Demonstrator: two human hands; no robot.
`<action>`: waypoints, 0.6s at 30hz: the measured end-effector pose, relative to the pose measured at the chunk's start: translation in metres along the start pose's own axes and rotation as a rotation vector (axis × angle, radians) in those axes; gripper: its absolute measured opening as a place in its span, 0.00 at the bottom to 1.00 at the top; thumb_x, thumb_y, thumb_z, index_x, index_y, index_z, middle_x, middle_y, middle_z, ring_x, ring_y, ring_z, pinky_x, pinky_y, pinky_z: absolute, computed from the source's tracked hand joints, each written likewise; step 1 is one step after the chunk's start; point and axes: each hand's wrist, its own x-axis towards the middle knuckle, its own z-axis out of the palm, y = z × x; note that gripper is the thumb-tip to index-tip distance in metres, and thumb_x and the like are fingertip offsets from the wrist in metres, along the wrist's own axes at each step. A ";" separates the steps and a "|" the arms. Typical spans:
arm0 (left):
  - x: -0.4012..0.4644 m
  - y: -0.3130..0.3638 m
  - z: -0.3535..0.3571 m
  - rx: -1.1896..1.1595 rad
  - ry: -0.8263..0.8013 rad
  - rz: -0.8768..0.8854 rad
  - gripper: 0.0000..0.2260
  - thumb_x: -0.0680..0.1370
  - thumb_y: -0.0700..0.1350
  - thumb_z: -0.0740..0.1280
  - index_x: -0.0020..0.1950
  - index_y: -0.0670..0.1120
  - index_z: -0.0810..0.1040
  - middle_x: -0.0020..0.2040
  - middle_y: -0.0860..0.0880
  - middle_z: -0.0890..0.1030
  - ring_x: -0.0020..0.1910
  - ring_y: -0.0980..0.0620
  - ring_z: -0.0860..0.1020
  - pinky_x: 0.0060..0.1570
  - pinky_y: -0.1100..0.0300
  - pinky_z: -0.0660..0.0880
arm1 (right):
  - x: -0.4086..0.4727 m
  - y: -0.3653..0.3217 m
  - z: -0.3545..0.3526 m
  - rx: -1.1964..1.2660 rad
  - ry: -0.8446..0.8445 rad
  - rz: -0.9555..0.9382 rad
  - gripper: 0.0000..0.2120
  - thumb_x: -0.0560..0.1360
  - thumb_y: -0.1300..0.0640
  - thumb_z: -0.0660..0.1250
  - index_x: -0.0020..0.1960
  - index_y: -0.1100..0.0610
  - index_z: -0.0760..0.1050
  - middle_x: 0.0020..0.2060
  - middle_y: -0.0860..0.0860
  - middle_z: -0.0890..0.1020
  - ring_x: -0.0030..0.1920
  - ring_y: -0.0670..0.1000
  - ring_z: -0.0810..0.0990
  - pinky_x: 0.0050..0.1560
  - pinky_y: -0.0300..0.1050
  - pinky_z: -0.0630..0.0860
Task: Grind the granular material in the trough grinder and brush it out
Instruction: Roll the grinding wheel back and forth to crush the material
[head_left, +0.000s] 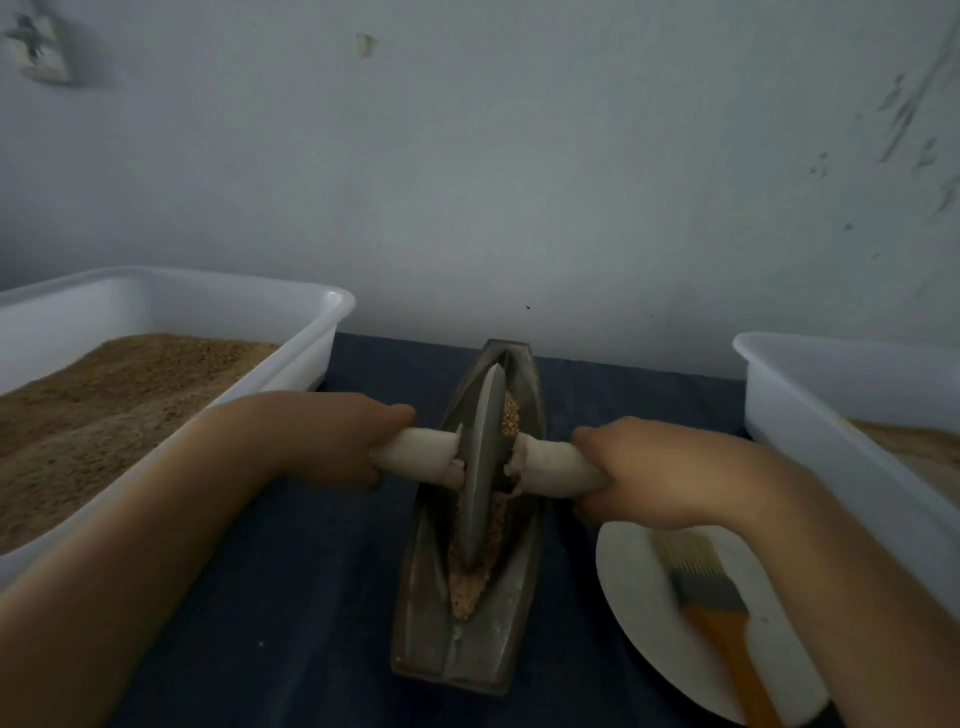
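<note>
At centre frame, our left hand (332, 441) and right hand (644, 467) each grip the wrapped handle (550, 462), the wheel (483, 467) seated in the trough (462, 649). Uneven pressure could tip it, probably spilling grain (467, 587) onto the counter (291, 597).

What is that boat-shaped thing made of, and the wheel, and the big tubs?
The trough grinder looks like dull grey metal, scuffed and worn. The wheel seems metal too, smoother, with a faint sheen. The left tub and right tub look like glossy white plastic, with rounded moulded rims.
</note>
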 end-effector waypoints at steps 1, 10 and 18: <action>0.003 -0.001 0.002 0.002 0.030 -0.002 0.14 0.77 0.44 0.65 0.55 0.53 0.61 0.46 0.55 0.69 0.43 0.57 0.69 0.45 0.64 0.66 | 0.005 0.002 0.002 -0.011 0.036 0.016 0.09 0.76 0.53 0.64 0.52 0.56 0.69 0.40 0.48 0.71 0.41 0.48 0.73 0.34 0.40 0.66; 0.053 -0.007 0.028 0.204 0.727 -0.100 0.15 0.76 0.46 0.64 0.60 0.48 0.66 0.58 0.49 0.71 0.57 0.48 0.70 0.57 0.54 0.65 | 0.050 0.027 0.033 -0.209 0.610 0.114 0.09 0.76 0.54 0.61 0.54 0.55 0.67 0.51 0.52 0.76 0.51 0.54 0.74 0.40 0.45 0.56; 0.046 -0.008 0.023 0.192 0.622 -0.077 0.16 0.76 0.46 0.65 0.61 0.50 0.64 0.58 0.50 0.72 0.58 0.50 0.71 0.58 0.55 0.65 | 0.042 0.024 0.026 -0.159 0.473 0.081 0.11 0.77 0.52 0.61 0.55 0.57 0.66 0.51 0.53 0.76 0.50 0.55 0.75 0.41 0.45 0.60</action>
